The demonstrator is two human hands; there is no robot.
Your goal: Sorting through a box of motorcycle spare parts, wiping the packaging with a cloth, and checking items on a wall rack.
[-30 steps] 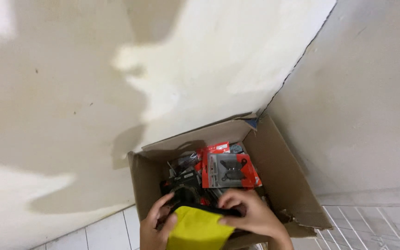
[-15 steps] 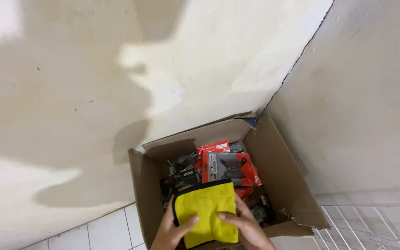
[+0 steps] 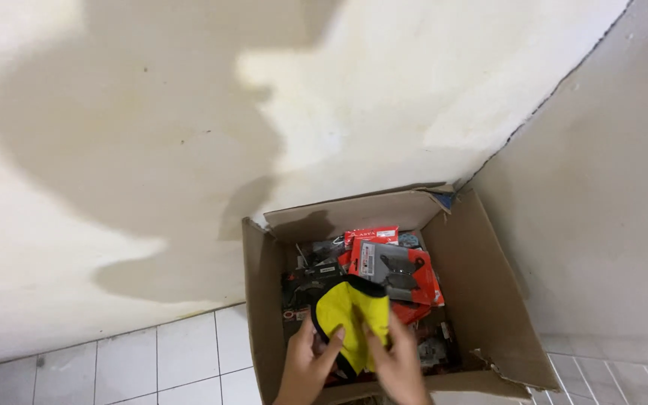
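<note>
The yellow cloth (image 3: 350, 319) has crumpled since earlier; both hands, left hand (image 3: 310, 367) and right hand (image 3: 399, 364), grip clamped on it, inside the cardboard box (image 3: 489, 300), walls close around.

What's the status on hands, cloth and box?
Left hand and right hand both gripping the yellow cloth. Cloth held over the open cardboard box. Red blister packs lie beneath; nothing blocking.
</note>
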